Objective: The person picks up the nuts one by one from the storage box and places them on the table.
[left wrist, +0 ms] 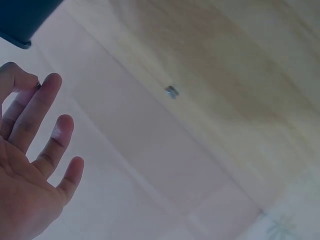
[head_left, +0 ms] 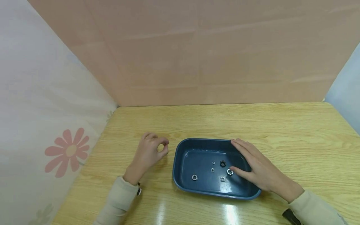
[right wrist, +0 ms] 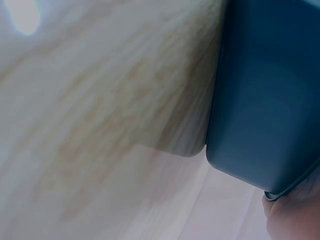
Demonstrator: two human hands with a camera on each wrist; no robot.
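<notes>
My left hand (head_left: 147, 149) is raised just left of the blue tray (head_left: 180, 186). Its thumb and index finger pinch a tiny dark piece (left wrist: 38, 86), mostly hidden by the fingertips; I cannot tell its kind. The other fingers are spread loosely. My right hand (head_left: 260, 168) lies over the right end of the tray, with straight fingers at the far rim and the thumb reaching inside. Near that thumb is a large silver nut (head_left: 230, 172), beside a dark nut (head_left: 223, 163). Smaller nuts (head_left: 212, 170) lie mid-tray, and a silver nut (head_left: 194, 177) sits further left.
A small metal nut (left wrist: 171, 92) rests on the wooden table (head_left: 219, 122), seen in the left wrist view. Behind the table hangs a plain tan sheet (head_left: 197, 62). A white cloth with a pink flower (head_left: 71, 151) covers the left side.
</notes>
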